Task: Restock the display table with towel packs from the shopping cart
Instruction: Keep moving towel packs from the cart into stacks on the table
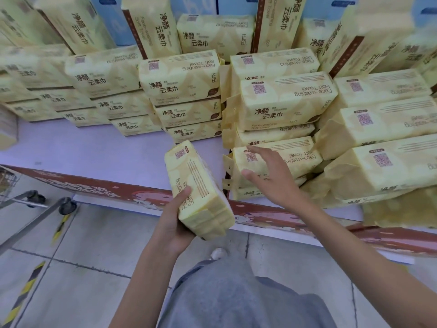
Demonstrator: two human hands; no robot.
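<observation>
My left hand (175,221) grips a pale yellow towel pack (197,185) from below, thumb on its top face, and holds it tilted over the front edge of the display table (94,150). My right hand (272,174) hovers with fingers spread and relaxed above a stacked towel pack (295,157) near the table's front. It holds nothing, and I cannot tell whether it touches that pack. Stacks of the same yellow packs (179,76) cover the table behind and to the right. A corner of the shopping cart (9,183) shows at the far left.
A bare lilac strip of the tabletop lies to the left of the held pack. The table's red printed front edge (106,188) runs across the view. The cart's wheels (67,205) stand on the tiled floor, which bears yellow-black tape marks (26,292).
</observation>
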